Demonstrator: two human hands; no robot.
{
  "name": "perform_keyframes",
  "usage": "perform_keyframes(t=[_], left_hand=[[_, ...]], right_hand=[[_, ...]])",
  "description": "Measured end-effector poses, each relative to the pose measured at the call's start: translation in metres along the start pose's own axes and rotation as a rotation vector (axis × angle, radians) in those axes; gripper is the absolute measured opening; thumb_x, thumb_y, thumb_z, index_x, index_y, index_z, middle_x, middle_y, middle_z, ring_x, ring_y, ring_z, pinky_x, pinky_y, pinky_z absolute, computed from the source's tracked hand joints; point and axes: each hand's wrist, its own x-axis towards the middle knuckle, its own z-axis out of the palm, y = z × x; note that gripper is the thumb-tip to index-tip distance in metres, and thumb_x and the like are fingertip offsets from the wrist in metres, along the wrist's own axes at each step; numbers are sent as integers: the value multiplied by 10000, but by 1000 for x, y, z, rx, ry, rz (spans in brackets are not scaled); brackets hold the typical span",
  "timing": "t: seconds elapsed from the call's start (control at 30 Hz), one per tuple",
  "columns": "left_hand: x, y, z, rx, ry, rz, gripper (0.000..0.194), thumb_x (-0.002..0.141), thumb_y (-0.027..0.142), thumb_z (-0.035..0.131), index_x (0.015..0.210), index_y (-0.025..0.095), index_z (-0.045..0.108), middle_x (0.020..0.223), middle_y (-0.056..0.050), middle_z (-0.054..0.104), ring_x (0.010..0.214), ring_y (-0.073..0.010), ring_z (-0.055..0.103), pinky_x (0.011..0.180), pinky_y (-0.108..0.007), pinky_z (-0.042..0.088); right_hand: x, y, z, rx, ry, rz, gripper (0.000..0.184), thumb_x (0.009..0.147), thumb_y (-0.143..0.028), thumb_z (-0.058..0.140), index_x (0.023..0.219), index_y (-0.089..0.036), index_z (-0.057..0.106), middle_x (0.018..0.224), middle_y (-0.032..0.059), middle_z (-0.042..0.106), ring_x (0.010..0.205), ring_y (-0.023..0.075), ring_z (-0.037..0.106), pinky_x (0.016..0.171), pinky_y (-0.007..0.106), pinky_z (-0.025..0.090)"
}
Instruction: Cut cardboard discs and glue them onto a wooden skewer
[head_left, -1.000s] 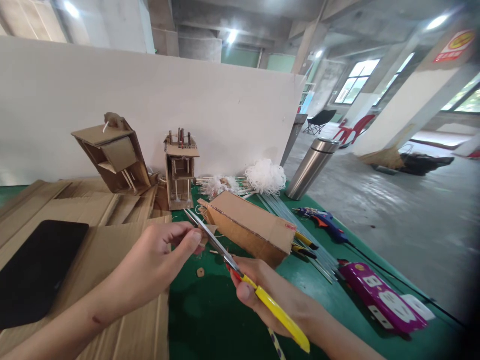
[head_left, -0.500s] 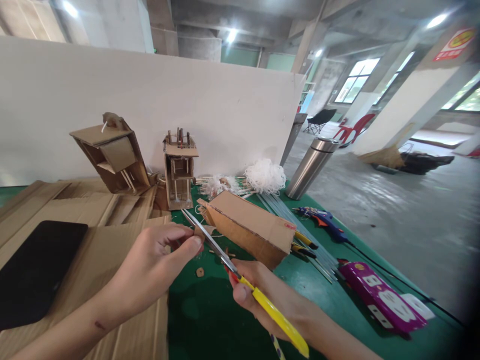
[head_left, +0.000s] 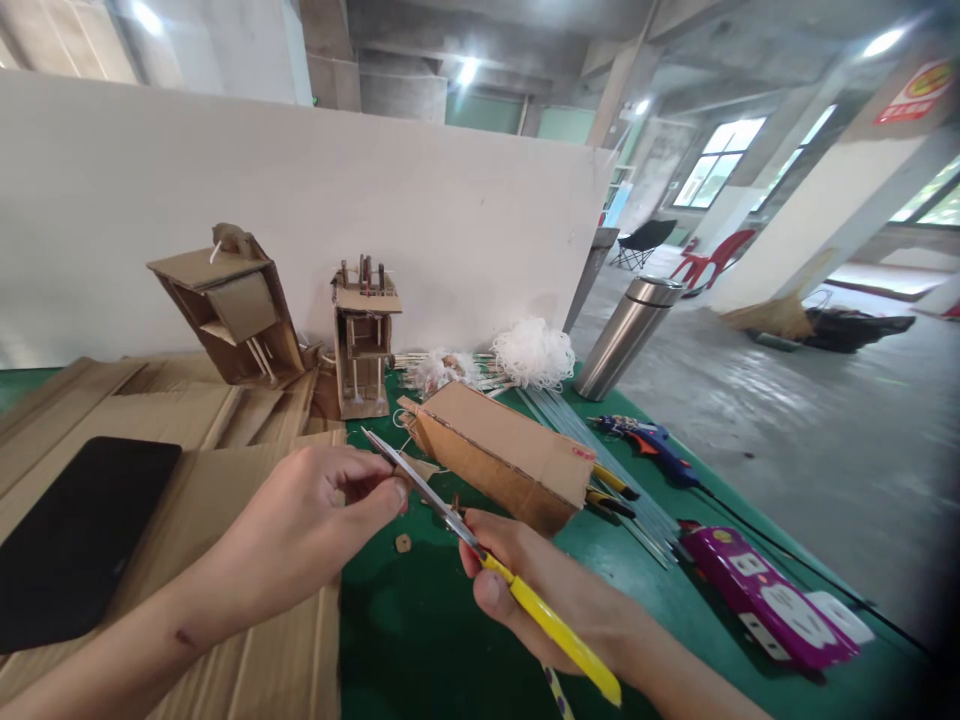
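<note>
My left hand (head_left: pixel 319 525) pinches a small piece of cardboard (head_left: pixel 411 474) between thumb and fingers. Scissors (head_left: pixel 427 492) with a yellow handle are gripped in my right hand (head_left: pixel 540 585). Their blades point away to the upper left and cross the cardboard piece at my left fingertips; how far they are parted is hard to see. Just below lies a tiny cardboard square (head_left: pixel 403 543) on the green tabletop (head_left: pixel 420 640). A long cardboard box (head_left: pixel 502 450) lies on its side beyond my right hand.
Cardboard sheets (head_left: pixel 262 560) with a black tablet-like slab (head_left: pixel 82 540) cover the left side. Two cardboard models (head_left: pixel 225 300) stand at the back. To the right are a steel flask (head_left: pixel 628 335), clear glue sticks (head_left: pixel 637 515), a glue gun (head_left: pixel 652 450) and a purple case (head_left: pixel 761 600).
The scissors' tips have dipped slightly near my left fingertips. Both hands keep their holds, and the whole view has shifted a little.
</note>
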Motion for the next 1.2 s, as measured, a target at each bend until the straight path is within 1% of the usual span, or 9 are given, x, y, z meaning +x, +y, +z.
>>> perform_keyframes(t=[0.3,0.43,0.57,0.67,0.77,0.87,0.97,1.07,1.2], left_hand=[[1,-6,12,-79,37,15,294,886,377,467,731,194,637,669,6,618,679,-171,602,593,-250,463],[-3,-8,23,-112,101,11,318,926,415,417,764,194,578,721,1,610,697,-162,586,593,-244,449],[-5,-9,28,-99,159,31,322,933,406,409,765,189,577,690,8,583,638,-143,543,563,-238,425],[-4,-8,25,-89,151,27,308,910,391,446,736,185,595,705,-6,626,672,-157,572,582,-246,432],[0,-7,16,-101,102,32,286,889,375,481,736,187,634,729,-11,666,711,-171,597,610,-251,446],[3,-5,8,-62,46,59,285,878,357,499,719,192,668,714,-2,665,692,-164,593,605,-248,447],[3,-3,2,-9,29,65,282,866,345,510,706,194,686,675,7,649,654,-156,587,578,-239,448],[3,-2,1,-1,20,61,278,862,346,512,728,193,702,678,6,656,661,-159,598,577,-239,461],[2,-3,6,-29,18,47,293,881,373,492,762,194,691,718,-5,671,691,-171,608,608,-258,475]], right_hand=[[5,-7,3,141,53,-31,654,817,-835,227,693,-204,349,663,-48,361,560,99,280,522,244,284],[4,-5,4,231,49,-20,632,819,-826,285,713,-209,370,613,-63,345,511,88,289,468,232,252],[3,-1,4,235,25,-50,601,870,-776,285,740,-199,391,627,-46,401,527,93,333,473,230,260],[2,2,3,154,31,-73,622,876,-778,233,770,-190,408,678,-22,430,569,106,357,502,238,281],[0,4,0,83,8,-50,654,860,-798,208,814,-183,427,718,-5,454,582,115,384,508,248,294],[-1,3,-1,46,-5,-43,680,852,-806,175,826,-179,438,734,3,459,579,117,395,517,255,306],[0,2,-1,8,-2,-37,692,853,-804,149,825,-177,440,742,7,465,580,119,409,534,261,318],[2,0,0,18,16,-33,671,857,-801,175,814,-181,428,744,4,468,589,121,411,532,259,316],[4,-3,1,133,37,-41,657,830,-827,228,720,-197,381,700,-18,420,580,113,352,504,245,289]])
